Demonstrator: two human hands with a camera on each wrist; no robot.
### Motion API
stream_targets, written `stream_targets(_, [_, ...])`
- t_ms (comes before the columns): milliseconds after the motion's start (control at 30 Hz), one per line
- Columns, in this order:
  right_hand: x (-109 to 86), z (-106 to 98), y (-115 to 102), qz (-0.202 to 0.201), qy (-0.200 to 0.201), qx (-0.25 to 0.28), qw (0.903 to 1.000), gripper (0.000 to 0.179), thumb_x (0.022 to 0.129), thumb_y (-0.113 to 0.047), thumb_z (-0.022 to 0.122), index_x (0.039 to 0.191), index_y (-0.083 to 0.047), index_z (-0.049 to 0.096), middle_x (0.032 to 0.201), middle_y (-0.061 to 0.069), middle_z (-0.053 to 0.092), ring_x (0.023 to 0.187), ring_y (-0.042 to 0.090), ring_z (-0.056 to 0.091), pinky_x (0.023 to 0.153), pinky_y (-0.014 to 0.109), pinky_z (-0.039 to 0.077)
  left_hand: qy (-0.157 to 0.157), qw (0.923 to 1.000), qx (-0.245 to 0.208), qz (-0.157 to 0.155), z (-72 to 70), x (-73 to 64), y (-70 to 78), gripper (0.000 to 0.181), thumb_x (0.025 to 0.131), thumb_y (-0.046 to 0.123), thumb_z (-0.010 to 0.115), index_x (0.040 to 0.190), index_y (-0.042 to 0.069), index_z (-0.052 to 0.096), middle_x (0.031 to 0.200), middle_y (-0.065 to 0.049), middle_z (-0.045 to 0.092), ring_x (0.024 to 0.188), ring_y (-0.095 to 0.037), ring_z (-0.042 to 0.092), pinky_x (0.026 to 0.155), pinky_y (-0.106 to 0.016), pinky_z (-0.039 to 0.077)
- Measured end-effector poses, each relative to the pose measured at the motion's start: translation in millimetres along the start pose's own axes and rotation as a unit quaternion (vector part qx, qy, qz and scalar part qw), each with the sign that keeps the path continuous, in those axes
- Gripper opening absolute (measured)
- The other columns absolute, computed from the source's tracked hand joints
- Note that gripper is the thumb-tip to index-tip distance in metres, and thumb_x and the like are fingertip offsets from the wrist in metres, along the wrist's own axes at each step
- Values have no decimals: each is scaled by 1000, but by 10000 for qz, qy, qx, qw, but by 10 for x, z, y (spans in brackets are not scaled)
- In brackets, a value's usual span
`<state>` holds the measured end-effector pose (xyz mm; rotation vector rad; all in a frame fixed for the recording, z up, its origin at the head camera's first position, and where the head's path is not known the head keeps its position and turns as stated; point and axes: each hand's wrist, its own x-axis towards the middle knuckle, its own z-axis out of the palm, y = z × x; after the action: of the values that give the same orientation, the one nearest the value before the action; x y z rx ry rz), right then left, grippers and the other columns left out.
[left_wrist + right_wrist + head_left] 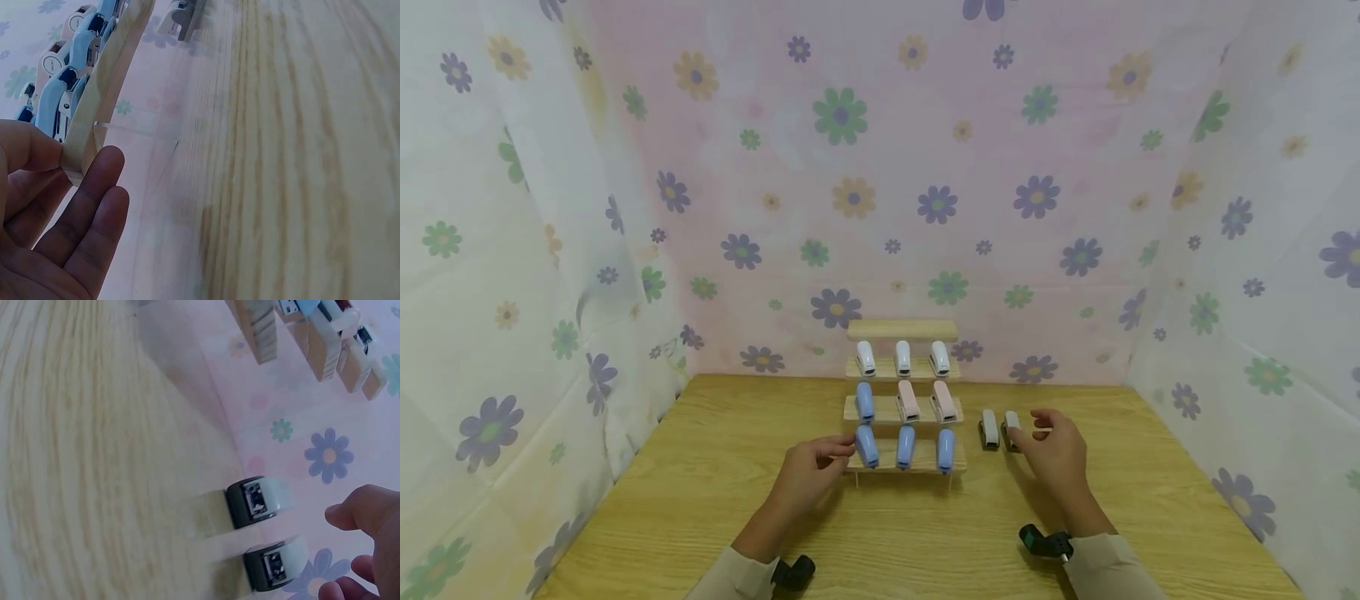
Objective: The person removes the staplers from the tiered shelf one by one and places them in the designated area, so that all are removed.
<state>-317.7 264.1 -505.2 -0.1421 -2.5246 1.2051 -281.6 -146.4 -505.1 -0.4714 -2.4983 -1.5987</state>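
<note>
A tiered wooden rack (887,460) holds mini staplers: three blue ones, including the blue stapler (906,447), on the bottom step. A blue stapler (865,402) and two pink staplers (907,400) stand above them, then three white staplers (902,357). At the rack's lower left end, my left hand (812,471) pinches the bottom board (80,139) near its corner. Two white staplers with dark bases, the left one (988,429) and the right one (1011,423), stand on the table. Beside them hovers my right hand (1058,450), its thumb apart from both in the right wrist view.
The wood-grain table (722,475) extends around the rack. Flower-print cloth (895,167) rises behind it and along both sides. A bare top board (902,330) crowns the rack. A black wrist camera (1045,542) sits at the right sleeve, another (793,573) at the left.
</note>
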Motion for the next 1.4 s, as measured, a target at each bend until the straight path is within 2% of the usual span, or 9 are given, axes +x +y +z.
stream_targets(200, [-9,12,-110,-118,161,98,9998,57,92,-38,79,135,-6,63,128,20,63,109,34,66,80,44,60,46,10000,7,-39,-9,-16,4,18,99,11,69,112,6,80,133,-6,72,118,-28,70,84,-22,59])
stream_targets(433, [-6,27,-196,-234,142,166,9995,49,92,-35,79,132,-9,65,127,18,65,110,34,66,86,49,59,100,9998,133,-116,-31,-46,-1,18,99,11,69,111,8,81,132,-3,72,121,-27,68,86,-23,59])
stream_targets(633, [-2,16,-281,-284,183,246,9991,49,91,-39,79,128,-9,67,123,16,67,108,32,67,82,43,60,145,9998,141,-21,-62,-63,-5,17,99,12,69,110,9,82,131,-2,72,118,-27,70,83,-21,59])
stream_targets(867, [-7,-29,-366,-422,206,246,9986,49,93,-44,77,127,-10,68,120,15,69,106,31,67,81,42,59,-30,9998,-4,-173,-66,-59,16,21,100,11,66,116,4,79,136,-5,70,108,-25,73,77,-21,60])
stream_targets(1100, [73,-65,-543,-693,184,257,9971,51,94,-46,75,128,-9,68,119,17,71,106,33,67,83,48,60,-139,9998,-104,-70,-43,-22,24,22,100,10,66,117,0,77,138,-8,68,109,-30,73,77,-21,60])
stream_targets(1267, [154,-36,-687,-829,136,268,9961,49,93,-42,77,127,-8,67,117,17,71,107,34,68,84,49,60,-236,9992,-282,-150,-30,-22,18,23,100,9,67,117,-2,77,138,-12,68,103,-29,75,75,-25,62])
stream_targets(1400, [195,-2,-817,-889,126,440,9950,44,93,-36,78,124,-8,68,114,14,71,104,33,69,84,49,60,-311,9988,-314,-230,-29,-20,24,24,101,11,66,119,-2,76,140,-11,66,101,-26,75,75,-25,62])
